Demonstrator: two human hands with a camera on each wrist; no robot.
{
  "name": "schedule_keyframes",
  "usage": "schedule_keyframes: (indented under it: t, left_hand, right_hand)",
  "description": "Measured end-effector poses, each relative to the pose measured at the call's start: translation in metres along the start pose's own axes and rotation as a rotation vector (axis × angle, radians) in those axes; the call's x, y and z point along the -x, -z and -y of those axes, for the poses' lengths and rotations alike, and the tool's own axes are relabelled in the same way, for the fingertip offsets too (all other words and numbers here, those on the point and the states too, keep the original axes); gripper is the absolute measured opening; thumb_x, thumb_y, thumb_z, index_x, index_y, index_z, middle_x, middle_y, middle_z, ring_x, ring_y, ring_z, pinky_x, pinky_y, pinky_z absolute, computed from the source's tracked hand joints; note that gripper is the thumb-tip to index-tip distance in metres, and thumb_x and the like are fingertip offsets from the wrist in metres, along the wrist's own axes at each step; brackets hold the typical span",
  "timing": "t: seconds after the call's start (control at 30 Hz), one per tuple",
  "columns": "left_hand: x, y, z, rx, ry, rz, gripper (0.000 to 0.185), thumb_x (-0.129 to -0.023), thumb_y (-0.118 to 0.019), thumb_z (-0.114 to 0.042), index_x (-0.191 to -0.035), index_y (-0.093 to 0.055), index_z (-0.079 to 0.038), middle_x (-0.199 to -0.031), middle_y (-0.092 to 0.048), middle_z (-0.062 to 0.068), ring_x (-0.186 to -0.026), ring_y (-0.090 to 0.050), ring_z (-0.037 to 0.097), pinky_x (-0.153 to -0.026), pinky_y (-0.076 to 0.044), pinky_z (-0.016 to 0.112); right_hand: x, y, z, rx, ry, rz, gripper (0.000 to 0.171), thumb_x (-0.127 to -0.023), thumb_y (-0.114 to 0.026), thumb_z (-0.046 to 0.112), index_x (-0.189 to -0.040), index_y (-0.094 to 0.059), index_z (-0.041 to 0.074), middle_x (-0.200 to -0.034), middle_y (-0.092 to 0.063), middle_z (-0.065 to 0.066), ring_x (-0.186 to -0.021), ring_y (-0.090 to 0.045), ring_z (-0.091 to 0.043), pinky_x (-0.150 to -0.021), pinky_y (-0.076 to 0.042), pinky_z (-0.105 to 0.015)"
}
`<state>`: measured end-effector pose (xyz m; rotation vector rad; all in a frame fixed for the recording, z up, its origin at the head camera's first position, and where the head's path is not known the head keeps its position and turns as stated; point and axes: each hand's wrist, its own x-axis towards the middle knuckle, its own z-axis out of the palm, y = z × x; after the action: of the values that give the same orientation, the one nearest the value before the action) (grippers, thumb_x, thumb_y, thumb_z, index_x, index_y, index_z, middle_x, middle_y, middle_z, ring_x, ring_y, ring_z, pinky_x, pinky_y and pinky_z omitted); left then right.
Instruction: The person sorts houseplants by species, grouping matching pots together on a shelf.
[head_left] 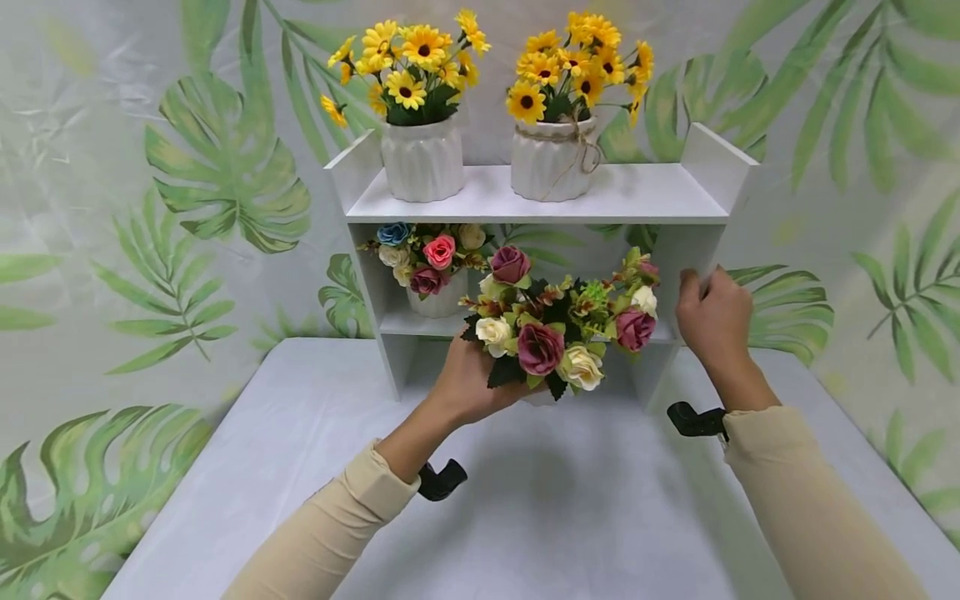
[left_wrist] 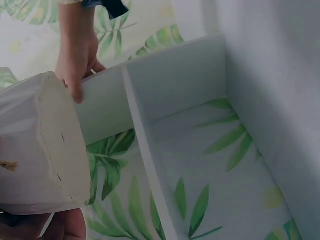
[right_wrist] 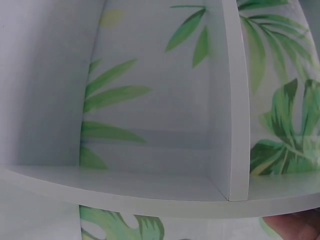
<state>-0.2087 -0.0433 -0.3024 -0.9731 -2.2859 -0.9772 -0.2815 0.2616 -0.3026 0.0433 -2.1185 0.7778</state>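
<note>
— What sits in the pots?
— Two white vases (head_left: 422, 158) of yellow daisies up top; a rose pot (head_left: 437, 298) on the middle shelf.
— And the hands?
— The left hand (head_left: 467, 385) has its grip round a rose-filled pot (left_wrist: 40, 145), held before the shelf (head_left: 540, 200) above the worktop (head_left: 555, 500); the right hand (head_left: 712, 321) clasps the shelf's side panel.

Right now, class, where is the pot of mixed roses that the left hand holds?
In the head view, the pot of mixed roses is centre frame, held by the left hand before the white shelf's middle level, left of the right hand gripping the shelf's side.
</note>
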Motion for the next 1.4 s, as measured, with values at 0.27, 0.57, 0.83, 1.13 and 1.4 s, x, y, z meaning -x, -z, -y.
schedule_keyframes:
  t: [0.27, 0.57, 0.83, 1.13, 1.4]
  left_hand:
    - [-0.036, -0.015, 0.013, 0.041, 0.167, 0.037, 0.083, -0.073, -0.087, -0.032, -0.144, -0.049, -0.010, -0.144, -0.057, 0.007, -0.137, -0.051, 0.022, -0.113, -0.043, 0.039]
    - [-0.066, -0.033, 0.043, 0.084, 0.417, 0.045, 0.088, -0.078, -0.084, -0.035, -0.151, -0.039, -0.015, -0.152, -0.050, 0.004, -0.139, -0.050, 0.022, -0.111, -0.045, 0.038]
    - [-0.085, -0.049, 0.052, 0.224, 0.508, 0.036, 0.085, -0.080, -0.081, -0.039, -0.151, -0.039, -0.016, -0.148, -0.053, 0.005, -0.133, -0.054, 0.023, -0.108, -0.048, 0.040]
    - [-0.091, -0.061, 0.072, 0.415, 0.542, 0.059, 0.079, -0.087, -0.075, -0.036, -0.152, -0.036, -0.014, -0.152, -0.048, 0.009, -0.137, -0.051, 0.025, -0.111, -0.045, 0.041]
    - [-0.090, -0.068, 0.077, 0.367, 0.579, -0.023, 0.093, -0.083, -0.076, -0.048, -0.154, -0.031, -0.009, -0.153, -0.045, 0.016, -0.140, -0.047, 0.031, -0.111, -0.045, 0.045]
  right_hand:
    - [-0.001, 0.001, -0.001, 0.017, 0.021, 0.002, 0.036, -0.098, -0.048, 0.015, -0.066, -0.048, -0.002, -0.059, -0.052, -0.027, -0.051, -0.044, -0.034, -0.046, -0.023, -0.032]
    - [0.000, -0.005, 0.002, 0.004, 0.023, 0.034, 0.036, -0.099, -0.047, 0.014, -0.066, -0.046, -0.002, -0.058, -0.048, -0.025, -0.052, -0.041, -0.036, -0.048, -0.025, -0.035]
    - [0.000, -0.002, 0.000, -0.005, 0.010, 0.015, 0.036, -0.099, -0.047, 0.014, -0.068, -0.049, -0.005, -0.063, -0.054, -0.031, -0.053, -0.044, -0.038, -0.048, -0.026, -0.034]
    - [0.000, -0.004, 0.002, -0.005, -0.002, 0.033, 0.038, -0.099, -0.047, 0.015, -0.065, -0.046, -0.001, -0.058, -0.050, -0.026, -0.050, -0.040, -0.033, -0.046, -0.025, -0.033]
    - [0.000, -0.001, 0.000, -0.003, 0.008, 0.002, 0.034, -0.099, -0.050, 0.015, -0.072, -0.053, -0.006, -0.062, -0.055, -0.028, -0.051, -0.042, -0.022, -0.047, -0.026, -0.027]
